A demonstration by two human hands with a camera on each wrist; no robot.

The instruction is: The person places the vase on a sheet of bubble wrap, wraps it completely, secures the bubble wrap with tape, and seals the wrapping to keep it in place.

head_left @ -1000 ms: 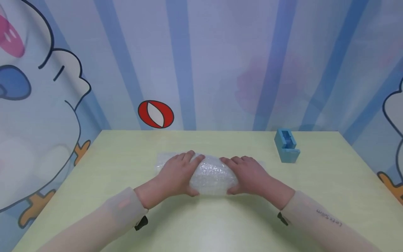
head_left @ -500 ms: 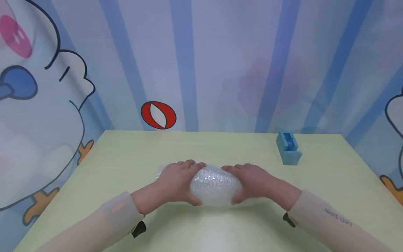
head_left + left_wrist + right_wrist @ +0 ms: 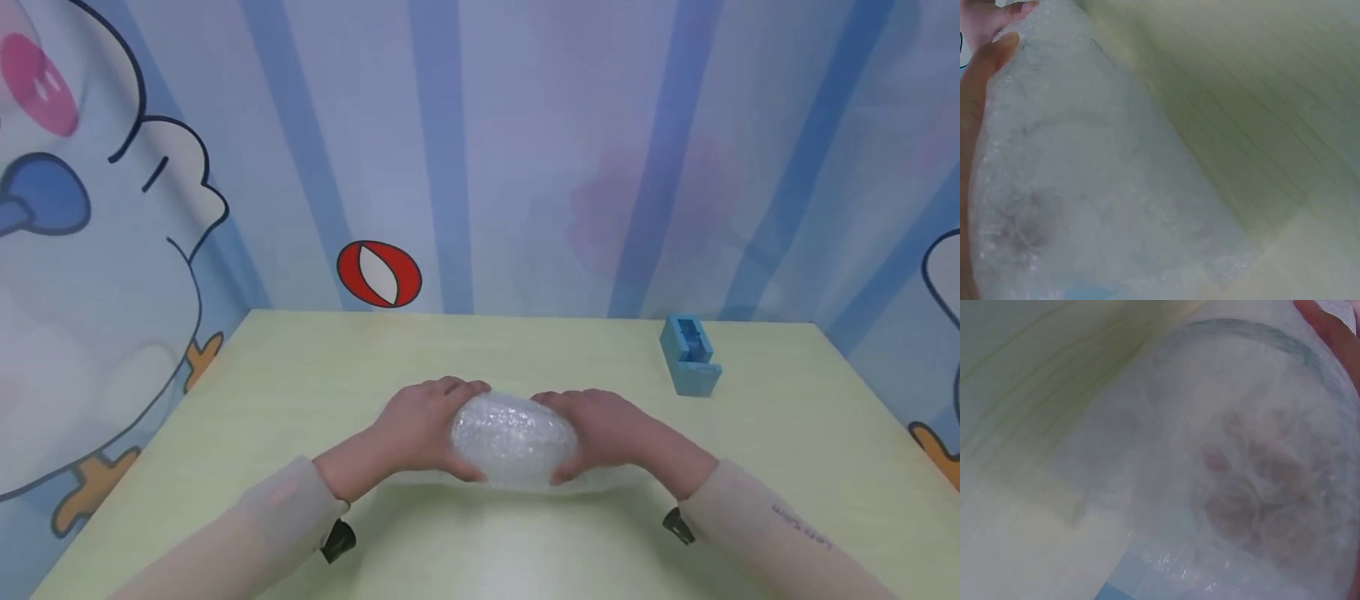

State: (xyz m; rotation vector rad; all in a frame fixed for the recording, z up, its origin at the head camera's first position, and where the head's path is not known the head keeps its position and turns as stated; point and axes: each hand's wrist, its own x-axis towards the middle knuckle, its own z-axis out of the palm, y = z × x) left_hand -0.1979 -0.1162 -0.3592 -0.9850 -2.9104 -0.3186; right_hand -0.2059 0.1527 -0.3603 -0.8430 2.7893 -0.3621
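A bundle of bubble wrap [image 3: 513, 442] lies between both hands over the pale yellow table. My left hand [image 3: 420, 429] grips its left end, thumb on the near side and fingers over the top. At the opposite end my right hand [image 3: 611, 429] holds it in the same way. In the right wrist view, a round greenish rim and brownish patches show dimly through the bubble wrap [image 3: 1147, 462]; what they belong to cannot be told. Cloudy layers of bubble wrap [image 3: 1104, 156] fill much of the left wrist view. A loose flap spreads low beside each hand.
A blue tape dispenser [image 3: 690, 358] stands at the table's back right. Behind the table [image 3: 337, 350] hangs a striped blue backdrop [image 3: 525, 167] with cartoon figures, which also closes off the left and right sides.
Both hands have brought the bundle slightly nearer and turned it. The flat sheet beyond the hands has gone from sight, and a flap now shows on the near side.
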